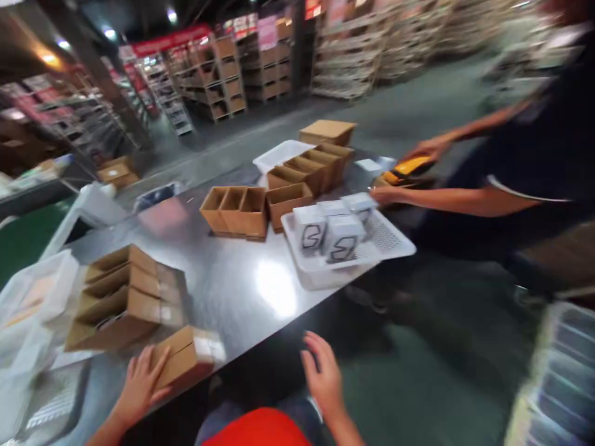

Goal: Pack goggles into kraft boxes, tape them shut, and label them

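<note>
My left hand [142,383] rests with spread fingers against the near side of a closed cardboard box [179,356] at the table's front edge. A white label covers the box's right end. My right hand [322,375] hangs in the air in front of the table edge, fingers apart, holding nothing. Behind the closed box stand several open cardboard boxes [123,300] in a row. In the middle of the table are more open boxes [237,210], beside a white basket [390,238] that holds several white boxes [346,232].
At the right, a person [511,148] in dark clothing holds a yellow and black tool [409,168] at the table's far end. White trays [41,291] lie at the left. Stacked crates [562,371] stand at the lower right; shelves [209,80] are behind.
</note>
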### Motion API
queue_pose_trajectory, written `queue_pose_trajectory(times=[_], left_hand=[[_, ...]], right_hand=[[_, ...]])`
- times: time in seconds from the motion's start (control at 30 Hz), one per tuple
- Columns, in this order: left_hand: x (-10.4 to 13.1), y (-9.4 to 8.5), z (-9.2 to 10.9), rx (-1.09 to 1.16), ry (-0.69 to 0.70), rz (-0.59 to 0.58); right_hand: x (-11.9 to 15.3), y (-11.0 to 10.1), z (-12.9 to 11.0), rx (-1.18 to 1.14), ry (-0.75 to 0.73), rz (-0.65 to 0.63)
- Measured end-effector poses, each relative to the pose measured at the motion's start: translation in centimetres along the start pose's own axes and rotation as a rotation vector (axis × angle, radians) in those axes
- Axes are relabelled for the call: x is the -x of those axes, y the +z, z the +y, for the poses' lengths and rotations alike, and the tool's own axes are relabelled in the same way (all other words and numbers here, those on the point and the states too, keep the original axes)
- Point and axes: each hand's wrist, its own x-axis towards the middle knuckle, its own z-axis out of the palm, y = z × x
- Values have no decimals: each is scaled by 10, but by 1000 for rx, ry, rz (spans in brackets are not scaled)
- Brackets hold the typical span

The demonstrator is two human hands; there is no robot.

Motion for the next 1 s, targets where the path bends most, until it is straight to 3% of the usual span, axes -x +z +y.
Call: queue_pose_trajectory(times=[0.07, 0.1, 0.17, 0.23, 0.37, 0.5, 0.6, 0.67, 0.77, 0.83, 0.93, 0.97, 1.0], left_hand=[[16, 24, -26, 46, 62, -29], [19, 34, -37, 68, 95, 9], [23, 49, -59, 101, 140, 97], [32, 59, -83, 119, 140, 163], [64, 66, -132, 169, 152, 162], [81, 70, -157, 255, 122, 92], [80, 72, -163, 351, 114, 4], [80, 74, -167, 407, 89, -23], [84, 82, -171, 457, 41, 37], [86, 93, -168, 471, 43, 124], [81, 117, -155, 454, 18, 263], [77, 124, -149, 442, -28, 288], [72, 131, -144, 435, -80, 300]], right_hand=[[15, 118, -57, -247, 18, -404], [20, 167, -81, -307, 69, -521], [31, 244, -117, -365, 219, -685], [47, 298, -136, -388, 350, -776], [96, 358, -151, -414, 457, -791], [120, 379, -158, -335, 482, -720], [104, 374, -158, -224, 440, -702], [83, 367, -167, -112, 311, -747], [51, 376, -217, 84, -37, -714], [37, 415, -278, 104, -277, -673], [31, 526, -381, 143, -551, -1022], [32, 570, -409, 275, -536, -1123], [34, 612, -430, 462, -420, -1157]])
